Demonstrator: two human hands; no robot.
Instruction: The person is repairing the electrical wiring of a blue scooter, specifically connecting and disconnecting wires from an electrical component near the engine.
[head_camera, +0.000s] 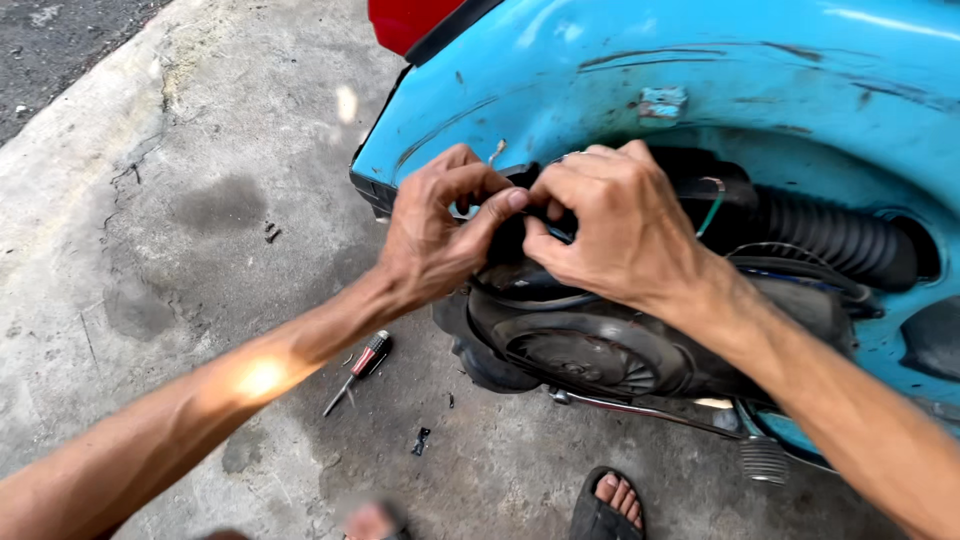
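Note:
A turquoise scooter body (700, 90) fills the upper right, its side open over a black engine (590, 350) with a round fan cover. My left hand (435, 230) and my right hand (615, 225) meet at the top of the engine bay. Both pinch a small dark part (515, 235) with wires between fingertips; what exactly it is stays hidden by my fingers. A thin green wire (712, 210) curves out just right of my right hand. A black ribbed hose (835, 235) runs to the right.
A screwdriver with a red and black handle (360, 370) lies on the concrete floor (200, 250) below my left forearm. Small black bits (422, 440) lie near it. My sandalled foot (608, 500) shows at the bottom. A metal kick lever (660, 410) runs under the engine.

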